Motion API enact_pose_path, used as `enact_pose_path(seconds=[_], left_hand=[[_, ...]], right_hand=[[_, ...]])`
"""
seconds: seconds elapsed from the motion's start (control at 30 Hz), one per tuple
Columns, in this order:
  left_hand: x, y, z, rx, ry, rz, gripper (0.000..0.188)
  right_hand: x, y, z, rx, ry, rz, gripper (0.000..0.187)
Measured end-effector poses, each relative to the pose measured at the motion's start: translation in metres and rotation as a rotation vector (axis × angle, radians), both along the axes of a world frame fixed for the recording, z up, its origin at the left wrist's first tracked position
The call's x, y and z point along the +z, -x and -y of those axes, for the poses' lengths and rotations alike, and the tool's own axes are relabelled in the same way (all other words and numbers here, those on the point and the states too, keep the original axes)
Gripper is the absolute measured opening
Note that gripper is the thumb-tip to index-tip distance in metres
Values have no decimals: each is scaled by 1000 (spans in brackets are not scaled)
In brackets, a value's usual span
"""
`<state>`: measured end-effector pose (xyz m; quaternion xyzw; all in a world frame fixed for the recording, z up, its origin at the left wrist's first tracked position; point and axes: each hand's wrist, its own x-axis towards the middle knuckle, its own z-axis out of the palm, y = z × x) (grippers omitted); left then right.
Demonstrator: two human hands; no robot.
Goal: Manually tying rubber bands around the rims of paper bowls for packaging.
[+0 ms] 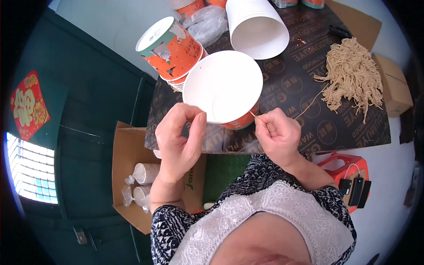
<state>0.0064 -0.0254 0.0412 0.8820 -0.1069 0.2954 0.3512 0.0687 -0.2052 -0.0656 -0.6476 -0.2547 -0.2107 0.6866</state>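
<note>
A white-lined paper bucket with an orange printed outside lies tilted on the table in front of me, its mouth toward me. My right hand pinches a beige cord right by the bucket's lower right side. A length of cord runs from near this hand to the tangled pile of beige cords at the right. At the bucket's lower left rim, my left hand has thumb and forefinger closed together; anything between them is too small to make out. A faint thin curve shows inside the bucket near these fingertips.
Orange printed buckets stand stacked at the back left, beside a clear plastic bag. A nested stack of white buckets lies behind. Below left, a cardboard box holds wrapped cups. A red stool carries black devices.
</note>
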Motion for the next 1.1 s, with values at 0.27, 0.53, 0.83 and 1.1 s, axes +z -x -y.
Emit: enact_pose_path(seconds=[0.27, 0.53, 0.83, 1.1], left_hand=[[26, -33, -1, -75, -226, -250, 17], [23, -53, 3, -194, -384, -302, 16], [20, -50, 7, -176, -362, -382, 15], [22, -43, 10, -172, -380, -376, 16]], right_hand=[[3, -2, -4, -14, -3, 9, 18], [5, -2, 3, -23, 6, -19, 18], [2, -10, -2, -48, -6, -5, 19], [3, -14, -6, -77, 18, 32, 19]])
